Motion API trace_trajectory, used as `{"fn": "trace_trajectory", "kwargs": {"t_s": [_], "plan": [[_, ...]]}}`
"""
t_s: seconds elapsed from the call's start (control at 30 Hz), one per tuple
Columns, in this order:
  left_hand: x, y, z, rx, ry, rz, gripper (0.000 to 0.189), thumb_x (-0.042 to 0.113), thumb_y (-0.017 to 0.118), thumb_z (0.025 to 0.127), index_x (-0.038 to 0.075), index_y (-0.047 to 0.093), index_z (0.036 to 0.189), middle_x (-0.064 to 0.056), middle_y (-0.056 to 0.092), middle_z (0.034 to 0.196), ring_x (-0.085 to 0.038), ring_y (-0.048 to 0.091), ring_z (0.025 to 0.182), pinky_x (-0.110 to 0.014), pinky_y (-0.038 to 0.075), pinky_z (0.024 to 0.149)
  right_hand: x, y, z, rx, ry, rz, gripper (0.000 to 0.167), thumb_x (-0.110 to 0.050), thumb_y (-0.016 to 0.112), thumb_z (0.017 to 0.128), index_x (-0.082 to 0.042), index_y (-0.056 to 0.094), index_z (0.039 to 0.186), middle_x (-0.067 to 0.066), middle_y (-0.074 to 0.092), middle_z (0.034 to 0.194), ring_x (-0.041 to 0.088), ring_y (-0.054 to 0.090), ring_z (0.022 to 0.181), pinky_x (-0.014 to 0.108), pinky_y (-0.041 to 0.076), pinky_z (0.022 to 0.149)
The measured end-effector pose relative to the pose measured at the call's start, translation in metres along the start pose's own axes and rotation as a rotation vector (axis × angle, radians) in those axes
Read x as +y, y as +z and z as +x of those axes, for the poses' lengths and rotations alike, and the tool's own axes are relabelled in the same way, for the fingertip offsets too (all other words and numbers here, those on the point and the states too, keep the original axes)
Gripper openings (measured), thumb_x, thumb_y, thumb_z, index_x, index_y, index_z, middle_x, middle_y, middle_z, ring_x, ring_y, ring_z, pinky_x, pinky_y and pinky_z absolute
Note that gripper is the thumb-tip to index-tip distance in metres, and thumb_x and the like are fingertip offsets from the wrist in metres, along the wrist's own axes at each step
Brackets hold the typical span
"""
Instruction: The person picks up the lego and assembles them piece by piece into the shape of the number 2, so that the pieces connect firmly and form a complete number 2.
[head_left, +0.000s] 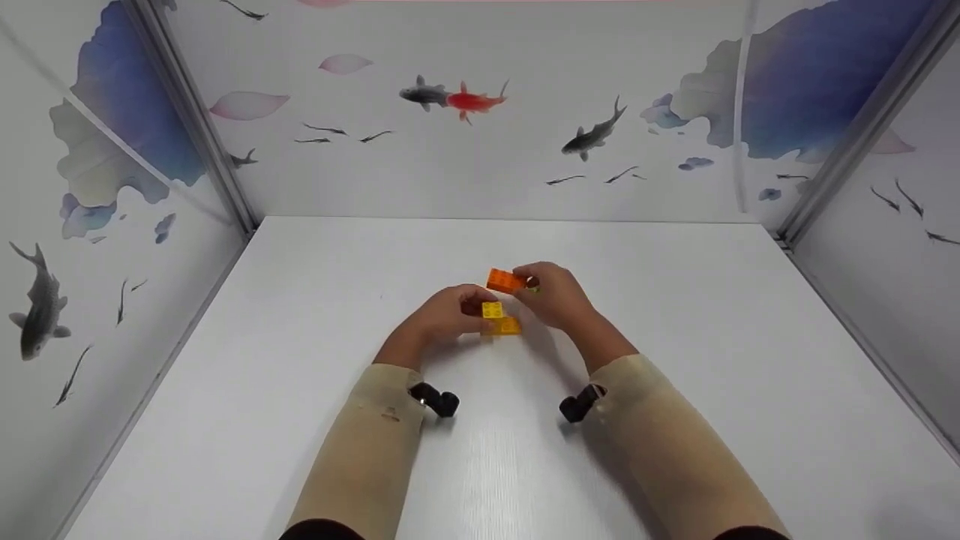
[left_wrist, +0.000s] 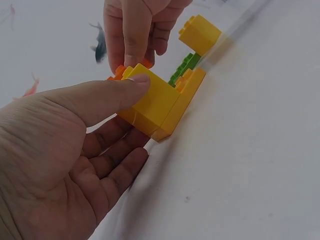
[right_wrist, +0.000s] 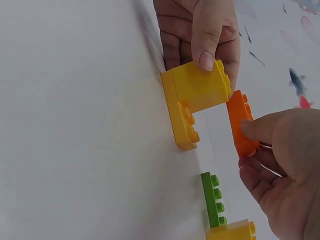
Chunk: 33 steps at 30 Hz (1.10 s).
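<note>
My left hand [head_left: 452,311] pinches a tall yellow block [right_wrist: 197,86], thumb on one face and fingers behind. That block stands on one end of a longer amber-yellow brick [right_wrist: 178,120], whose other end shows bare studs. Between thumb and fingertips, my right hand [right_wrist: 290,160] holds an orange brick [right_wrist: 239,127], level with the yellow block's top and close beside it. The left wrist view shows only a bit of the orange brick, behind the yellow block. Past the right hand lies a flat green brick [right_wrist: 212,200] bearing another yellow block [left_wrist: 200,34] at one end.
The white tabletop [head_left: 300,420] stretches around both hands. White panels [head_left: 480,165] printed with fish and petals rise at the back and sides, joined by metal corner posts [head_left: 199,112]. A small black device [head_left: 439,400] sits at the left cuff, another [head_left: 579,405] at the right.
</note>
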<state>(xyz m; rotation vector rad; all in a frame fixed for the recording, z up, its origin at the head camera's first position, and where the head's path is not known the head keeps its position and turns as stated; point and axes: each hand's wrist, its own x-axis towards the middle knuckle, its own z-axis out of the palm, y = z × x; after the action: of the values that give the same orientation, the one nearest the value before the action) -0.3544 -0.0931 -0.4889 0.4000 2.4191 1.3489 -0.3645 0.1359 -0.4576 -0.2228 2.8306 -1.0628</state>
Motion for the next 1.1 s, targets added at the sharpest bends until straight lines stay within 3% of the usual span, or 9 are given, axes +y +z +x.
{"fn": "trace_trajectory", "kwargs": {"t_s": [0.5,0.93,1.1], "plan": [[-0.001,-0.001,0.002,0.011,0.011,0.022,0.038,0.032,0.085,0.093,0.026,0.071,0.129,0.003,0.071,0.127,-0.022,0.062,0.119,-0.041,0.052,0.113,0.006,-0.018,-0.029,0.014,-0.065,0.078,0.04,-0.021,0.072,0.104,-0.017,0.067,0.144,0.005,0.065,0.141,0.027,0.063,0.127,0.045,0.054,0.115],[-0.001,-0.003,0.002,0.005,-0.009,0.043,0.043,0.035,0.085,0.094,0.024,0.069,0.133,0.003,0.071,0.127,-0.023,0.063,0.119,-0.043,0.052,0.114,0.005,-0.013,-0.039,-0.011,-0.13,0.082,0.038,-0.019,0.073,0.103,-0.017,0.07,0.141,0.002,0.067,0.139,0.025,0.065,0.129,0.044,0.056,0.113],[-0.001,-0.003,0.001,-0.002,0.011,0.055,0.043,0.034,0.083,0.095,0.023,0.068,0.134,0.004,0.071,0.127,-0.021,0.064,0.119,-0.044,0.052,0.115,0.003,-0.011,-0.041,-0.033,-0.161,0.066,0.038,-0.019,0.074,0.102,-0.018,0.071,0.14,0.0,0.069,0.136,0.026,0.065,0.129,0.044,0.056,0.112]]}}
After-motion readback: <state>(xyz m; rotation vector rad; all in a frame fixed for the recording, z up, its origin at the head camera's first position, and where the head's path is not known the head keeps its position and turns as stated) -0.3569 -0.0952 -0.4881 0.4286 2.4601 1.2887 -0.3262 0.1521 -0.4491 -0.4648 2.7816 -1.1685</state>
